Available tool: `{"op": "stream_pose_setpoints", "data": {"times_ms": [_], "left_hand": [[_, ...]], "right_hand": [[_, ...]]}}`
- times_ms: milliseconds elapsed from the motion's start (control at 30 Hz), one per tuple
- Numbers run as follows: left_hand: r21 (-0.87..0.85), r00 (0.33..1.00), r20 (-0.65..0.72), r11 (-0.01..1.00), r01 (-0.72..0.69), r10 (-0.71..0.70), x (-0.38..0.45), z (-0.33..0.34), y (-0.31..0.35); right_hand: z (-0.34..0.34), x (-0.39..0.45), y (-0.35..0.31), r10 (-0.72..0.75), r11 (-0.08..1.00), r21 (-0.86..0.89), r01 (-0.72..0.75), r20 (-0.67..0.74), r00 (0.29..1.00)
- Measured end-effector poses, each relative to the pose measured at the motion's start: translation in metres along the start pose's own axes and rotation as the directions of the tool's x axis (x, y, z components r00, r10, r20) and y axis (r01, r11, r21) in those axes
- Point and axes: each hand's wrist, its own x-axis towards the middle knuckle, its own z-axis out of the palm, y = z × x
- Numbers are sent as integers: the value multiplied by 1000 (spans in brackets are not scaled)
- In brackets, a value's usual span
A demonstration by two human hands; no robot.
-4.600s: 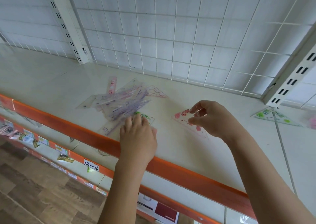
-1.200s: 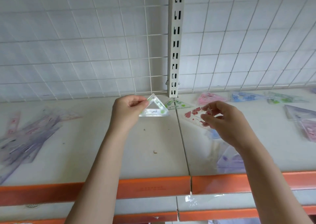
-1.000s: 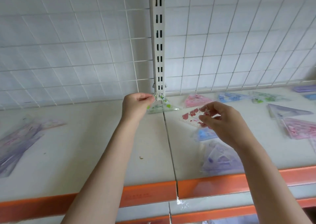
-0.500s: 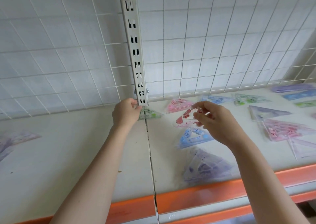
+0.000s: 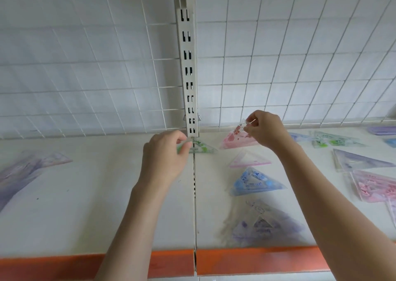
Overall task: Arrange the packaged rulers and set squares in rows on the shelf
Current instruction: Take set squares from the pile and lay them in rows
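Note:
My left hand (image 5: 165, 158) pinches a green packaged set square (image 5: 200, 147) that lies on the white shelf (image 5: 85, 195) at the foot of the slotted upright. My right hand (image 5: 265, 130) pinches the top corner of a red-printed set square (image 5: 239, 128), holding it just above a pink set square (image 5: 237, 140) in the back row. Further right in that row lie blue and green set squares (image 5: 334, 140). In front lie a pink-edged set square (image 5: 249, 159), a blue one (image 5: 256, 182) and a purple pile (image 5: 263, 225).
A slotted upright (image 5: 188, 66) and white wire grid (image 5: 278, 66) close the back. A loose heap of purple rulers (image 5: 23, 171) lies at the far left. More purple and pink set squares (image 5: 372, 184) lie at the right. An orange strip (image 5: 246, 261) edges the shelf front.
My left hand has set the green set square down by the upright's foot and still pinches it. My right hand has carried the red-printed set square back over the pink one.

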Motion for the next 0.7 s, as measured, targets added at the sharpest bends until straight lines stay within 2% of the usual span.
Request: {"op": "stream_pose_setpoints", "data": {"times_ms": [300, 400, 533, 700], "left_hand": [[-5, 997, -46, 999, 54, -54, -20, -9, -12], [-63, 989, -84, 991, 114, -119, -24, -11, -22], [-97, 979, -96, 980, 172, -181, -27, -19, -40], [-111, 959, -122, 964, 242, -255, -36, -42, -75]], "right_hand": [[22, 18, 0, 36, 968, -252, -18, 70, 997], [27, 14, -10, -4, 965, -263, 15, 44, 999], [45, -6, -52, -155, 962, -210, 172, 94, 983], [83, -37, -119, -355, 910, -144, 388, 210, 911]]}}
